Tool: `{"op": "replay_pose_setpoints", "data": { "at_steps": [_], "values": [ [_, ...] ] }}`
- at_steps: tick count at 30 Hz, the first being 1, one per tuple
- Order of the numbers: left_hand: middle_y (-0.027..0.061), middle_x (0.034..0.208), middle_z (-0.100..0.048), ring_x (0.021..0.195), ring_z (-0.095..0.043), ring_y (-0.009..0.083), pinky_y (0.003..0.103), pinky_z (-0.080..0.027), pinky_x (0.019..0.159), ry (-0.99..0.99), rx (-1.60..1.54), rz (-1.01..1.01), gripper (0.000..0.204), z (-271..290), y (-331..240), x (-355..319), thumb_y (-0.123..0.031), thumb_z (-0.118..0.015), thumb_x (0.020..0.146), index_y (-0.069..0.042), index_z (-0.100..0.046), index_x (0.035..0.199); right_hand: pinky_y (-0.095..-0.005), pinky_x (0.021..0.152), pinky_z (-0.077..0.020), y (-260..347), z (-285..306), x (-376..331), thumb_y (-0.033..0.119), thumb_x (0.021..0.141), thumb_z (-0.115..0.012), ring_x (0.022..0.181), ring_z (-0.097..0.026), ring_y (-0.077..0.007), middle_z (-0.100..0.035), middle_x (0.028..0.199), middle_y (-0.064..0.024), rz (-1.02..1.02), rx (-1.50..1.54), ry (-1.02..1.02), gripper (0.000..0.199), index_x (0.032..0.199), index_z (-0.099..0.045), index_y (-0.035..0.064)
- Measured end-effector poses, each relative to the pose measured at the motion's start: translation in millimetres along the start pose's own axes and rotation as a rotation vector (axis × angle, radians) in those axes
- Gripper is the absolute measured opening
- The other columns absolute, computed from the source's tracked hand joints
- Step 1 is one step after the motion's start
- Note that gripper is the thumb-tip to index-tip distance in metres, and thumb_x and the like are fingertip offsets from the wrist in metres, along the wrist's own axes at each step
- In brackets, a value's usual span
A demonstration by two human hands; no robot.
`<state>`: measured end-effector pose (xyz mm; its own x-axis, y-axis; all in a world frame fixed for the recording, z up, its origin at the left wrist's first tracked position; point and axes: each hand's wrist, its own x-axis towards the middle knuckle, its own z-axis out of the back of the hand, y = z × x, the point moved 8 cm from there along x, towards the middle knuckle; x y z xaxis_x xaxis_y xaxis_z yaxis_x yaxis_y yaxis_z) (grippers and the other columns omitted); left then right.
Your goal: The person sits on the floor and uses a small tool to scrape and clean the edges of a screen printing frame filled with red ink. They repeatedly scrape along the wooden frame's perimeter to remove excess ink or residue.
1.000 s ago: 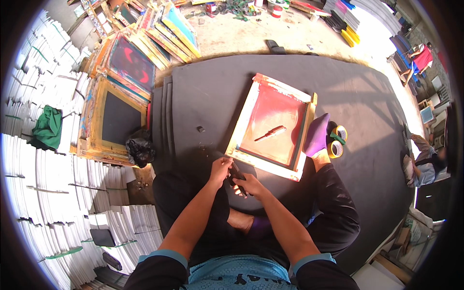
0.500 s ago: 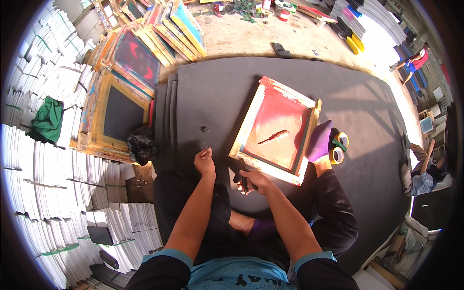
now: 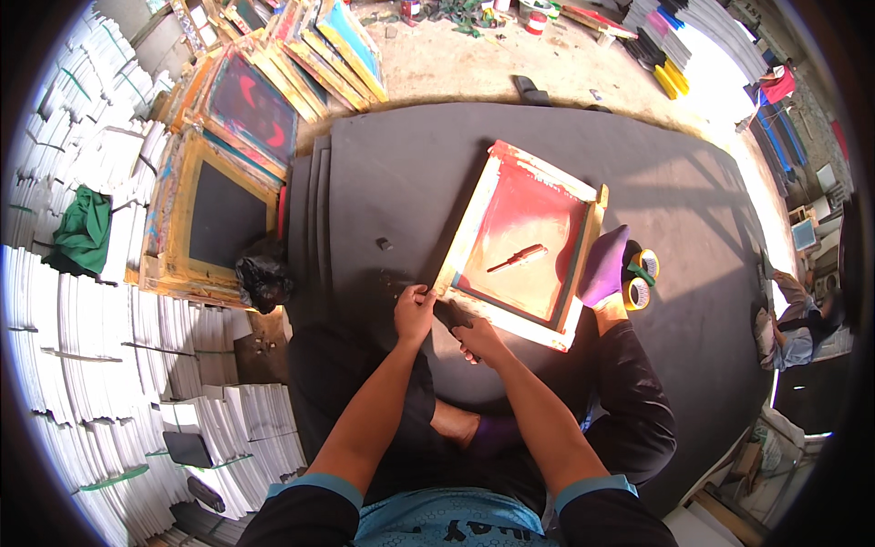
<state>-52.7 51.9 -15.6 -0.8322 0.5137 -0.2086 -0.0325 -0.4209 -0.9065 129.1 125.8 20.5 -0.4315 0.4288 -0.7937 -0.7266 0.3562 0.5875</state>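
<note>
A wooden screen-printing frame (image 3: 465, 301) with red-stained mesh lies tilted on the dark foam sheets (image 3: 392, 173). Across its mesh rests a slim red-brown tool (image 3: 517, 258), perhaps a cutter. My left hand (image 3: 415, 316) is at the frame's near left corner, fingertips pinched together; whatever is between them is too small to make out. Just right of it, my right hand (image 3: 481, 342) is closed round a black hand tool (image 3: 453, 316), whose dark end points toward the left hand and the corner. Its exact kind is unclear. A small dark block (image 3: 385, 243) sits on the foam farther off.
Beside the frame's right edge are my purple-socked foot (image 3: 603, 266) and rolls of yellow tape (image 3: 636, 292). More printing frames (image 3: 232, 214) lean at the left, with a black plastic bag (image 3: 264, 278) next to them. Stacked white sheets (image 3: 91, 346) line the far left.
My left hand has moved right and slightly forward to the frame's near corner. The right hand has shifted slightly right, still holding the black tool. The frame stays put.
</note>
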Motion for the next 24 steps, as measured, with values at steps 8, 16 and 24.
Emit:
{"op": "replay_pose_setpoints", "data": {
  "at_steps": [8,16,24],
  "values": [
    [0.0110,0.092,-0.077,0.087,-0.074,0.0244,0.037,-0.056,0.080,0.013,-0.010,0.007,0.035,-2.9,3.4,-0.1,-0.031,-0.078,0.092,-0.003,-0.073,0.112,-0.0502,0.077,-0.0565,-10.5,3.3,17.2,0.029,0.091,-0.066,0.081,-0.072,-0.0432,-0.071,0.088,-0.0303,0.362,-0.415,-0.393,0.038,0.099,-0.069,-0.0079],
    [0.0096,0.091,-0.078,0.082,-0.075,0.0236,0.036,-0.057,0.075,0.073,0.009,-0.039,0.042,-10.2,6.1,0.4,-0.035,-0.084,0.088,-0.005,-0.071,0.114,-0.0560,0.090,-0.0540,-5.4,3.4,9.1,0.032,0.092,-0.066,0.098,-0.069,-0.0525,-0.071,0.097,-0.0348,0.318,-0.443,-0.397,0.038,0.101,-0.070,-0.0047],
    [0.0091,0.087,-0.076,0.080,-0.074,0.0201,0.035,-0.057,0.074,0.113,0.172,0.036,0.050,-5.0,-7.2,-14.8,-0.037,-0.086,0.086,-0.004,-0.067,0.118,-0.0583,0.086,-0.0566,-11.1,-6.9,-6.2,0.032,0.092,-0.066,0.092,-0.072,-0.0521,-0.073,0.097,-0.0336,0.254,-0.548,-0.484,0.035,0.107,-0.067,-0.0010]
  ]
}}
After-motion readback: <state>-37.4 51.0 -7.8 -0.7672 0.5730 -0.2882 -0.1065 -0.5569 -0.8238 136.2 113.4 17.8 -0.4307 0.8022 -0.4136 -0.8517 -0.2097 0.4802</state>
